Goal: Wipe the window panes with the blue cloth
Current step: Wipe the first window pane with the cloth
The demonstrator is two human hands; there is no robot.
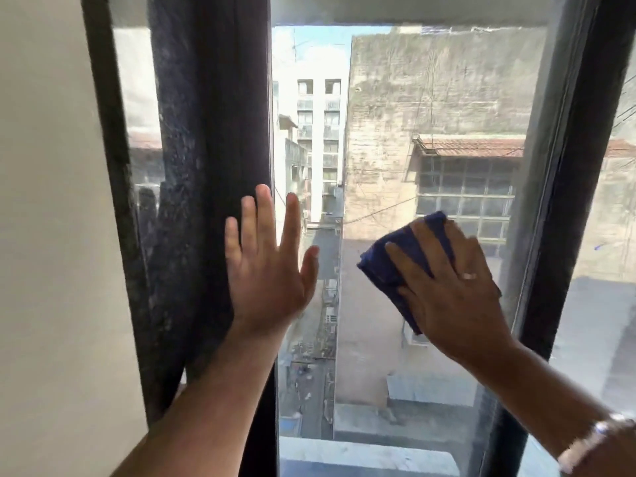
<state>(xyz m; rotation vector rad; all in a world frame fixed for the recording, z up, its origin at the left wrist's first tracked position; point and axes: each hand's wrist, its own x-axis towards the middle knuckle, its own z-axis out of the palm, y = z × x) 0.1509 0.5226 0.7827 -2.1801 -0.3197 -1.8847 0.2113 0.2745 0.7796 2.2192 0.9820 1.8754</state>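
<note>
A tall window pane (378, 139) fills the middle of the view, with buildings and a street showing through it. My right hand (454, 287) lies flat on a folded blue cloth (382, 270) and presses it against the glass at the pane's lower right. The fingers spread over the cloth, and a ring shows on one of them. My left hand (268, 263) is open with fingers apart, its palm laid where the dark frame post (213, 132) meets the pane's left edge. It holds nothing.
A dusty dark frame post stands left of the pane, with a narrow pane (137, 98) and a pale wall (44, 235) beyond it. Another dark frame bar (578, 201) runs down the right side, with more glass (612, 235) past it.
</note>
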